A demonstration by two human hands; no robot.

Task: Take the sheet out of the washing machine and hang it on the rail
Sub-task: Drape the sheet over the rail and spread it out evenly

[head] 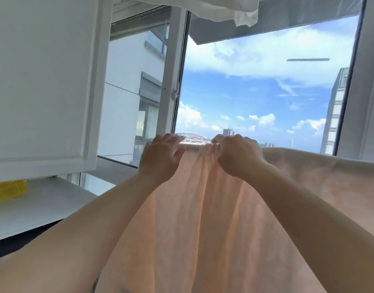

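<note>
Draping down toward the near edge of the view, the peach sheet (205,208) hangs from its top fold, which runs level at the far end of both arms and stretches off to the right. That fold looks as if it lies over a rail, though the rail itself is hidden under the cloth, so I cannot confirm it.

The right hand (238,155) is clenched on a gathered bunch of the fold, fingers curled tight together around the fabric, probably to slide or tug the bunched part along. The left hand (160,157) rests at the left end of the fold with its fingers spread a little and bent over the top edge (whether it pinches cloth underneath I cannot tell); it seems placed to steady that end while the other pulls.

Both hands sit close together, so the pleats between them likely want spreading flat for drying.

Beyond lies an open window (175,81) with sky and buildings. A white cabinet door (44,81) stands at left, something yellow (8,190) below it, and 1 white cloth (224,7) hangs overhead.
</note>
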